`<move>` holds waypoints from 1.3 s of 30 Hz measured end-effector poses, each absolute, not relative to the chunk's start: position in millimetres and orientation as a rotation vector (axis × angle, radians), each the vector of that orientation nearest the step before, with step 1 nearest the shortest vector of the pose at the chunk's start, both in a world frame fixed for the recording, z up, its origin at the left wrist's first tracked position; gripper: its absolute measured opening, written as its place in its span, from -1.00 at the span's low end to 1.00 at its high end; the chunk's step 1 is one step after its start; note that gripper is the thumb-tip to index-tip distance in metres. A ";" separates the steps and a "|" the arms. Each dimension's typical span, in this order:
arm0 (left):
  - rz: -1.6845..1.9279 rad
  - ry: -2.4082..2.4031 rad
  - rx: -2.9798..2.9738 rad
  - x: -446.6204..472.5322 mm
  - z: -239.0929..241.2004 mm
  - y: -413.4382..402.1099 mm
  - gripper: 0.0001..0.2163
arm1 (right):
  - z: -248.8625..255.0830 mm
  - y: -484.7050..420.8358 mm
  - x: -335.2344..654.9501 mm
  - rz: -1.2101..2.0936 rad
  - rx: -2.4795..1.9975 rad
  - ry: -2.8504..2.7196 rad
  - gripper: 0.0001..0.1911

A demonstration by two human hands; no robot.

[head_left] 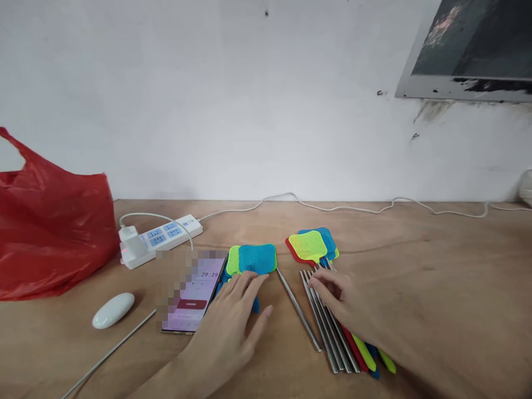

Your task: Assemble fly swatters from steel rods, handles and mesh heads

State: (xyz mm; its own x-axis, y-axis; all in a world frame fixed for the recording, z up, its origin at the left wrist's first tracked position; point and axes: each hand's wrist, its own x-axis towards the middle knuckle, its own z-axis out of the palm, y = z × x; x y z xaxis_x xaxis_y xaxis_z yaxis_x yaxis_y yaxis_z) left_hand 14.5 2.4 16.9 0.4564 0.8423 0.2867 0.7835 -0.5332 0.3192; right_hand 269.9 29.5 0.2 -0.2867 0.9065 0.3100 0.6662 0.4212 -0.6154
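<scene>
My left hand is open, its fingers spread and stretched over a small pile of fly swatter heads. On top of that pile is a blue mesh swatter head, with a yellow-green swatter head partly under it. To the right, my right hand is curled, thumb and fingertips closed at the upper ends of several metal tubes. Beyond it lie a yellow-green swatter head, a red one and blue ones, overlapping. A single metal tube lies apart between my hands.
A phone lies beside my left hand. Farther left are a white mouse-shaped object, a white power strip with a plugged-in charger, and a red plastic bag. A white cable runs along the wall.
</scene>
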 end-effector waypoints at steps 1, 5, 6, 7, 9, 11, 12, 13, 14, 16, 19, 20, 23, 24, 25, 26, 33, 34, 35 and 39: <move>0.628 1.465 2.609 11.6 12.5 4.7 -0.61 | 0.2 26.8 268.2 0.470 -1.316 -2.093 -0.70; 0.570 1.613 2.758 3.0 -3.9 13.0 -0.56 | -2.3 18.5 262.7 0.333 -1.264 -2.249 -0.82; 0.558 1.642 2.775 1.5 -7.1 14.6 -0.54 | -4.2 17.8 262.2 0.311 -1.256 -2.275 -0.85; 0.547 1.663 2.787 0.1 -10.1 16.1 -0.53 | -6.5 17.7 262.1 0.296 -1.251 -2.297 -0.89; 0.536 1.700 2.799 -2.9 -15.6 19.0 -0.51 | -11.0 18.8 262.6 0.282 -1.251 -2.326 -0.94; 0.539 1.724 2.801 -6.5 -20.5 21.9 -0.49 | -14.2 20.3 263.0 0.274 -1.251 -2.342 -0.95; 0.542 1.723 2.801 -8.3 -22.1 23.2 -0.49 | -15.0 20.9 263.1 0.273 -1.247 -2.351 -0.95; 0.546 1.715 2.805 -9.9 -22.8 24.3 -0.48 | -15.1 21.2 263.0 0.272 -1.243 -2.360 -0.95; 0.558 1.698 2.816 -11.1 -22.2 25.1 -0.48 | -14.8 21.3 262.8 0.271 -1.236 -2.368 -0.95; 0.611 1.638 2.866 -11.9 -17.0 25.1 -0.49 | -13.5 21.1 262.4 0.278 -1.222 -2.377 -0.94; 0.735 1.465 2.936 -8.7 -2.6 21.7 -0.60 | -12.6 20.7 262.4 0.288 -1.208 -2.368 -0.93; 0.747 1.380 2.922 -7.0 1.9 20.1 -0.65 | -13.1 20.9 262.6 0.284 -1.206 -2.361 -0.93; 0.682 1.199 2.829 -2.7 8.5 16.6 -0.79 | -17.0 22.3 263.1 0.233 -1.214 -2.334 -0.94; 0.650 1.171 2.804 -2.1 8.2 16.2 -0.78 | -18.6 22.8 263.0 0.207 -1.219 -2.328 -0.92; 0.624 1.157 2.786 -1.9 7.1 16.1 -0.77 | -19.9 23.3 262.7 0.184 -1.225 -2.326 -0.90; 0.605 1.150 2.775 -2.1 5.5 16.2 -0.76 | -20.7 23.6 262.2 0.167 -1.232 -2.327 -0.87; 0.651 1.113 2.702 -4.0 0.3 18.0 -0.80 | -14.3 20.6 259.2 0.144 -1.245 -2.289 -0.91; 0.658 1.107 2.694 -3.6 0.6 17.9 -0.80 | -13.6 20.1 259.7 0.125 -1.208 -2.304 -0.86; 0.664 1.105 2.687 -3.3 0.9 17.8 -0.80 | -13.6 19.8 260.3 0.099 -1.168 -2.324 -0.79; 0.670 1.097 2.669 -2.9 1.5 17.3 -0.79 | -16.9 20.0 262.9 0.023 -1.080 -2.399 -0.61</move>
